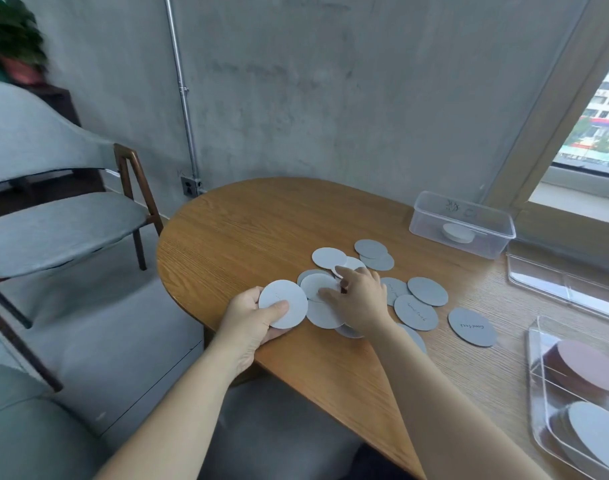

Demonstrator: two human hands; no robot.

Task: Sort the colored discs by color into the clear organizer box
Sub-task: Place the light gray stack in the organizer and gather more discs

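Note:
Several pale grey discs (427,295) lie scattered and overlapping on the wooden table (247,230). My left hand (252,318) grips one grey disc (283,303) at the table's left edge, thumb on top. My right hand (360,299) rests on the pile with fingers spread over another disc (316,285); whether it grips one I cannot tell. A clear organizer box (552,403) at the lower right holds brown discs (580,367) and a grey disc (597,434). Some discs lie hidden under my right hand and forearm.
A clear tub (431,223) with a white disc inside stands at the back right, a clear lid (555,282) beside it. A grey chair (53,223) is to the left of the table. A window (600,109) is at the right.

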